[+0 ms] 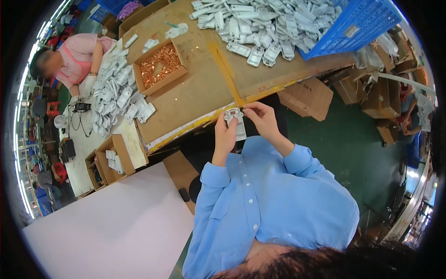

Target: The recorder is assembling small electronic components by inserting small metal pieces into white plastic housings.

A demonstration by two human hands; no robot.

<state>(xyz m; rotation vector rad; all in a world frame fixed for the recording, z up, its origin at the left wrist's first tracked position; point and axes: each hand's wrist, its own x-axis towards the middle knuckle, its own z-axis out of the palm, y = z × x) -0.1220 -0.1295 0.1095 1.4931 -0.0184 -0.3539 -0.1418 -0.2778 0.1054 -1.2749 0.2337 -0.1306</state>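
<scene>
I hold a small white plastic housing (237, 124) in front of my chest, just past the near edge of the brown worktable (200, 88). My left hand (225, 136) grips it from the left side, fingers wrapped behind it. My right hand (263, 118) pinches its upper right corner with thumb and fingertips. Whether a small piece sits between those fingertips cannot be made out. Both blue sleeves rise from the lower edge.
An open cardboard box of small copper pieces (160, 65) sits on the table's left part. A heap of white housings (265, 25) lies at the far side by a blue crate (357, 23). A person in pink (76, 56) works at far left beside more housings (114, 93). Cardboard boxes (109, 160) stand left.
</scene>
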